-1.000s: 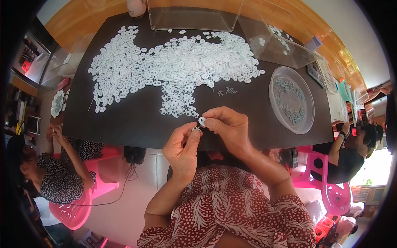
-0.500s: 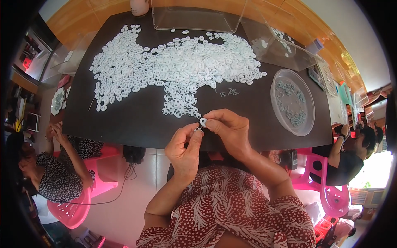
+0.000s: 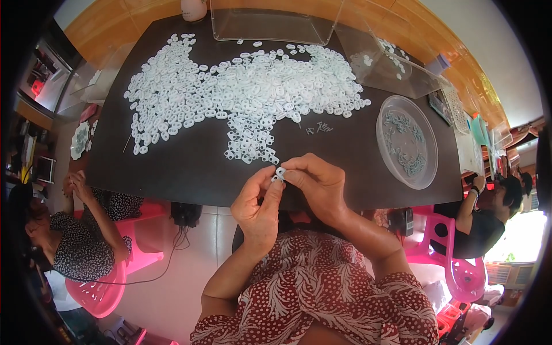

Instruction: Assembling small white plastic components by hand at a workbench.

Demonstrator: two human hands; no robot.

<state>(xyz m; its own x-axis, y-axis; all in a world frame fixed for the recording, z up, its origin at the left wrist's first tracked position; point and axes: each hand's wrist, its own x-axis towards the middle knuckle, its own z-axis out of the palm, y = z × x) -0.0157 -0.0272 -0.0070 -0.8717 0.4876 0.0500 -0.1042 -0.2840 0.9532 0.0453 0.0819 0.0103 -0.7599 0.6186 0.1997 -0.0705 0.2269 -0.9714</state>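
Over the table's near edge my two hands meet in front of my body. My left hand (image 3: pixel 257 207) is closed, thumb and fingers pinching a small white plastic piece (image 3: pixel 276 178). My right hand (image 3: pixel 317 181) pinches a white oval piece with a hole (image 3: pixel 280 171) right above it; the two pieces look to be touching. Just beyond my fingertips lies a strip of white oval pieces with holes (image 3: pixel 250 138), joined to a big heap of white oval pieces (image 3: pixel 276 80). Fingers cover most of what I hold.
A round clear tub (image 3: pixel 432 172) with small grey metal parts (image 3: pixel 404 141) stands at the right. A few loose grey parts (image 3: pixel 319 127) lie nearer the heap. Clear bins (image 3: pixel 273 29) line the far edge. People sit left and right on pink chairs (image 3: pixel 138 241).
The piece in my right hand has shifted slightly left and down, closing up to the piece in my left hand. My left hand has moved slightly right. The heap looks unchanged.
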